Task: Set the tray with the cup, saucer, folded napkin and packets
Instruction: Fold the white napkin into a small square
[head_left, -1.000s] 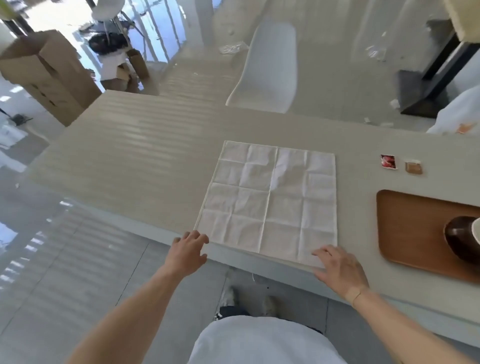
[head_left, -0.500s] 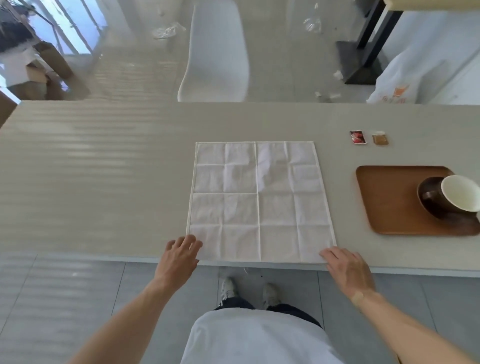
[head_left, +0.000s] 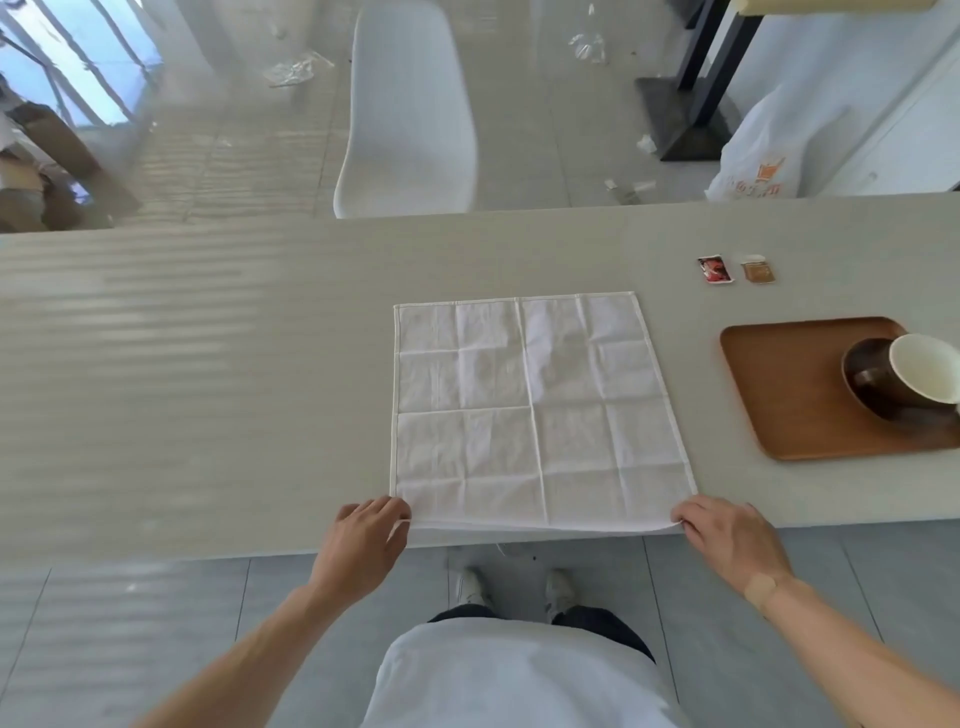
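A white cloth napkin (head_left: 530, 410) lies spread flat on the beige table (head_left: 208, 364), creased into a grid. My left hand (head_left: 366, 540) pinches its near left corner and my right hand (head_left: 727, 535) pinches its near right corner; the near edge is lifted slightly off the table. To the right, a wooden tray (head_left: 789, 384) holds a dark saucer (head_left: 865, 382) with a white-lined cup (head_left: 924, 369) on it, partly cut off by the frame edge. Beyond the tray lie a red packet (head_left: 715, 269) and a brown packet (head_left: 758, 269).
A white chair (head_left: 410, 114) stands behind the table's far edge. A white plastic bag (head_left: 769, 161) and a black table base (head_left: 685, 114) are on the floor at the back right. The table's near edge runs just under my hands.
Both hands have closed on the napkin's near corners, and the near edge has lifted a little. The camera view has also swung to face the table squarely.
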